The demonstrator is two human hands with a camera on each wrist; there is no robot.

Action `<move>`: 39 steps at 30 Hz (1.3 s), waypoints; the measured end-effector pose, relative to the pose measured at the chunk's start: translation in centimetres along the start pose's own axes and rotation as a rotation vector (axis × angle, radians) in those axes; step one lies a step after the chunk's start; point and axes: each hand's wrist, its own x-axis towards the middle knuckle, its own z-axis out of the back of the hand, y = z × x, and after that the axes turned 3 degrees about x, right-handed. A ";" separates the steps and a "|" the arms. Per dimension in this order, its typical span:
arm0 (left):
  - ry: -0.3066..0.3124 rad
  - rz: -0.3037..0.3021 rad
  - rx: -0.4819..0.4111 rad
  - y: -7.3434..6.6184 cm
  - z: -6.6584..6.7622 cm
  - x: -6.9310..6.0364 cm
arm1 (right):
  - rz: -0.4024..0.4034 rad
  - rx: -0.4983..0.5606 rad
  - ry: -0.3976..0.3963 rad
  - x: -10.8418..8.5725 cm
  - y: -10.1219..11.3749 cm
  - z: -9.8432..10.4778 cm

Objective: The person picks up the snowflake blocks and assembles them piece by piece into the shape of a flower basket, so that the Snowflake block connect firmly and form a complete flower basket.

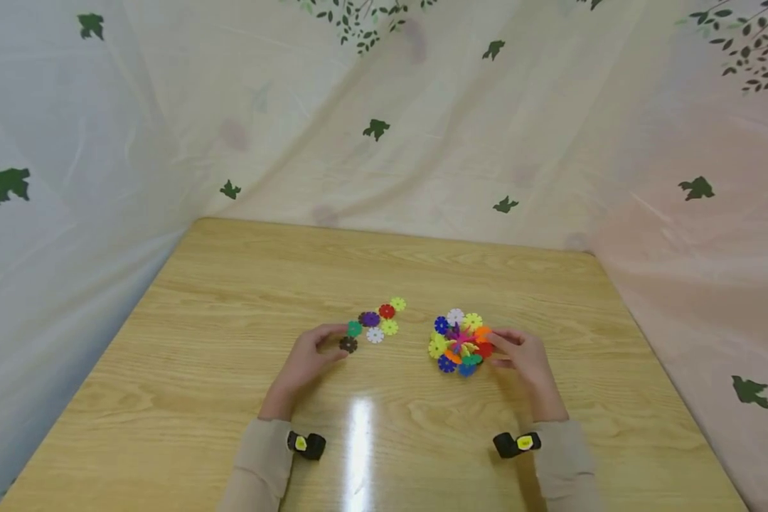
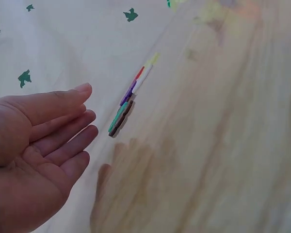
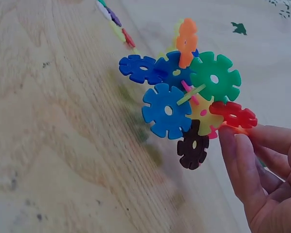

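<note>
My right hand (image 1: 530,357) pinches the edge of a cluster of interlocked notched plastic discs (image 3: 160,111), at an orange piece by a red disc (image 3: 235,115). Blue, green, yellow, pink and dark brown discs jut from the cluster at various angles; in the right wrist view it looks raised off the table. Over on the left, my left hand (image 1: 304,359) lies beside some loose flat discs, its fingers relaxed and holding nothing. Nearest to it are a brown disc (image 1: 348,345) and a green disc (image 1: 355,328). The left wrist view shows a gap between fingertips and discs.
Purple (image 1: 371,319), white (image 1: 375,335), red (image 1: 387,311) and yellow discs (image 1: 398,304) lie in a loose group on the wooden table (image 1: 262,270). A pale curtain (image 1: 294,142) with green bird shapes hangs around the table. Each wrist wears a black camera strap.
</note>
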 end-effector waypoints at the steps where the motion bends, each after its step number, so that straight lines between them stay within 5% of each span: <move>1: 0.004 0.008 0.003 0.0 0.1 0.1 | -0.004 0.007 -0.011 0.1 0.0 0.3; 8: 0.008 0.014 0.082 -0.2 0.5 0.9 | -0.016 0.007 -0.026 0.8 -0.6 1.1; 12: -0.002 0.024 0.156 -0.5 0.7 1.5 | 0.015 -0.163 -0.123 0.6 -0.2 0.7; 16: 0.039 0.047 0.219 -0.7 0.8 2.1 | 0.196 -0.427 -0.368 -0.5 1.7 -1.3; 19: 0.076 0.042 0.237 -0.5 0.8 2.5 | 0.410 -0.537 -0.461 -1.3 3.4 -4.2; 21: 0.086 0.041 0.236 -0.4 0.7 2.7 | 0.539 -0.571 -0.420 -1.5 4.2 -6.6; 24: 0.095 0.029 0.242 -0.4 0.6 3.0 | 0.620 -0.612 -0.233 -1.3 4.7 -10.3; 30: 0.088 0.048 0.248 -0.6 0.5 3.1 | 0.471 -0.777 0.146 1.2 3.9 -15.7; 39: 0.049 0.028 0.305 -0.5 0.3 3.1 | 0.411 -0.835 0.242 2.9 3.6 -18.4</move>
